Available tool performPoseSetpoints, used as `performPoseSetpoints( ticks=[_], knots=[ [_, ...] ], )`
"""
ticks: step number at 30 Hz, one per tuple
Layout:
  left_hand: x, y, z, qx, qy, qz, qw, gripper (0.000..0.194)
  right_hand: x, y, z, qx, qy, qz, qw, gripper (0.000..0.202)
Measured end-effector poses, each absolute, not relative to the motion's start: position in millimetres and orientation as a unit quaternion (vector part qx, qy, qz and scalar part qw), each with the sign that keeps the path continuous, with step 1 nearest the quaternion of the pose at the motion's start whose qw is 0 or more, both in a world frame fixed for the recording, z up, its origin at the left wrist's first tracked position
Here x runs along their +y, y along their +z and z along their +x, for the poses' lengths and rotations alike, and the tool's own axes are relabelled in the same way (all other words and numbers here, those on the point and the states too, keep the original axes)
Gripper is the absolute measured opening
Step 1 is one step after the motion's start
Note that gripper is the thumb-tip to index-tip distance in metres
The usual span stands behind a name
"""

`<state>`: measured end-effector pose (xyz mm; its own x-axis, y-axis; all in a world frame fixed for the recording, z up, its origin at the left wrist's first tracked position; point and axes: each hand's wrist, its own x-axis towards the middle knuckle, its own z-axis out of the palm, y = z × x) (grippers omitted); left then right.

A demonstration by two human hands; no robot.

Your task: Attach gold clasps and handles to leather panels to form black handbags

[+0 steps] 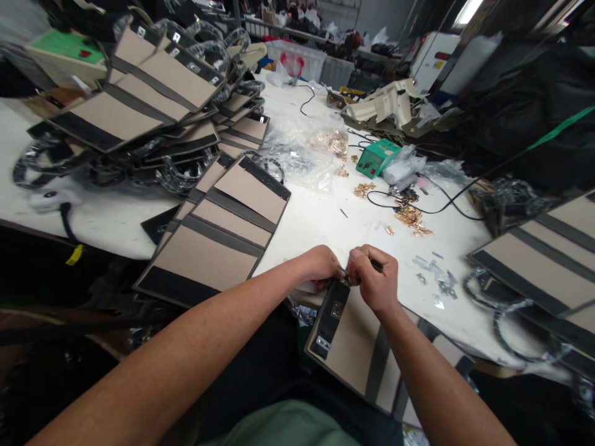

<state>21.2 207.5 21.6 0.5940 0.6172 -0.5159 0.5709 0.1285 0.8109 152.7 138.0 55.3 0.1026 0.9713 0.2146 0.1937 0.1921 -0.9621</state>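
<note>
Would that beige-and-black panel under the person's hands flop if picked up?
Probably not much: the panel looks flat and straight-edged. Being broad and thin, it seems unlikely to roll. Metal fittings on its black strip might make that end heavier.

The one camera sits on the person's head and looks forward and steeply down, so the person's green shirt (292, 424) shows very near at 6 o'clock. The left forearm (186, 347) enters from 8 o'clock and the right forearm (430, 365) from between 4 and 5, converging on the left hand (323, 266) and right hand (375, 275), close before the lens and a little toward 4 from centre. The view is wide, crossing the white worktable (320, 217) to the distant room at 12 o'clock and a ceiling light (468, 11) between 1 and 2. The table's near edge runs aslant.
</note>
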Motion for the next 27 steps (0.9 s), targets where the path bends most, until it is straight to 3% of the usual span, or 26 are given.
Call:
performPoseSetpoints(
  ticks=[7, 13, 27],
  knots=[
    [206, 23, 21, 0.459, 0.021, 0.638, 0.619, 0.016, 133, 72, 151, -0.471, 0.402, -0.372, 0.692, 0.040],
    [208, 24, 22, 0.467, 0.018, 0.637, 0.613, 0.013, 138, 64, 147, -0.474, 0.395, -0.442, 0.651, 0.042],
    [205, 24, 21, 0.463, 0.030, 0.633, 0.620, 0.014, 139, 60, 145, -0.464, 0.398, -0.410, 0.677, 0.042]
  ],
)
